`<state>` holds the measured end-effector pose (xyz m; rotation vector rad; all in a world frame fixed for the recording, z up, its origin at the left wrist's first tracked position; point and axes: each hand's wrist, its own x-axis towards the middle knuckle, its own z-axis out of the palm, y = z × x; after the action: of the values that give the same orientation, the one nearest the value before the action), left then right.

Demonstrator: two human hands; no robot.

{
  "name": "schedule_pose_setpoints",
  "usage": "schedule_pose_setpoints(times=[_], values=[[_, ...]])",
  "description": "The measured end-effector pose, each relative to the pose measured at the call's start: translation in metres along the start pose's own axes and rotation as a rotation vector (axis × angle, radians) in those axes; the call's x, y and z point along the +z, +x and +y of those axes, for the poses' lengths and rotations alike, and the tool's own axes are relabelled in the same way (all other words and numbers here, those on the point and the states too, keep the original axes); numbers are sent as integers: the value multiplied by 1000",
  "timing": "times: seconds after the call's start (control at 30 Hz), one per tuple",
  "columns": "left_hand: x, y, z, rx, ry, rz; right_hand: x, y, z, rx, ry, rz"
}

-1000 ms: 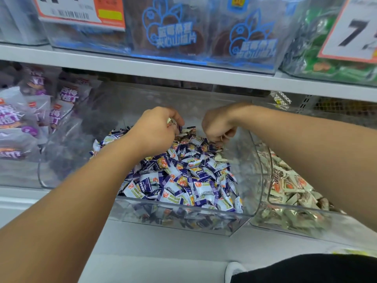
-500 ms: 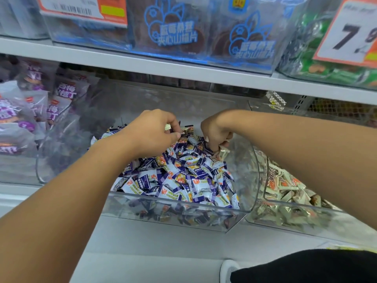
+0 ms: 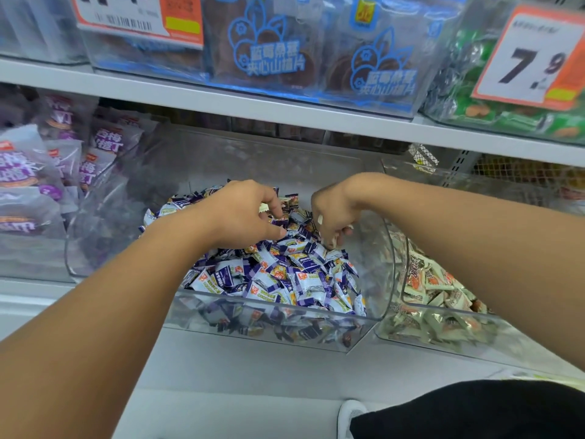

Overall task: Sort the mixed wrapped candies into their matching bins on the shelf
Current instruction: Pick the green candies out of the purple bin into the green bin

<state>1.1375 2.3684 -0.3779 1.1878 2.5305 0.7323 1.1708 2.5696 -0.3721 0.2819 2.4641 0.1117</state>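
Note:
A clear middle bin (image 3: pixel 384 264) holds a heap of purple-and-white wrapped candies (image 3: pixel 285 274). Both my hands reach into its back part. My left hand (image 3: pixel 240 213) hovers over the heap with curled fingers, thumb and forefinger pinching a purple candy (image 3: pixel 278 222). My right hand (image 3: pixel 332 210) is curled into a fist round a few pale, cream-wrapped candies (image 3: pixel 331 241), which show at its fingers. The clear bin to the right (image 3: pixel 449 335) contains cream-and-orange wrapped candies (image 3: pixel 437 280).
A left bin holds purple snack bags (image 3: pixel 25 172). The white upper shelf (image 3: pixel 285 109) carries blue-printed packs (image 3: pixel 275 55), green sweets (image 3: pixel 506 118) and an orange-white price tag (image 3: pixel 531 58). A black garment (image 3: pixel 474 410) and a white shoe tip (image 3: pixel 346 416) show below.
The view has tilted up slightly. My right hand has sunk lower into the heap's right rear. My left hand's thumb and forefinger have closed down onto the candies.

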Motion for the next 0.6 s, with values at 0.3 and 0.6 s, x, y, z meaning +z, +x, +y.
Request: schedule_pose_setpoints(times=[0.3,0.6], values=[[-7,0,-3,-38,-23,277,-8,-23,-11,-371,1096,169],[-13,0,-12,-170,87,318,-18,10,-15,-117,815,243]])
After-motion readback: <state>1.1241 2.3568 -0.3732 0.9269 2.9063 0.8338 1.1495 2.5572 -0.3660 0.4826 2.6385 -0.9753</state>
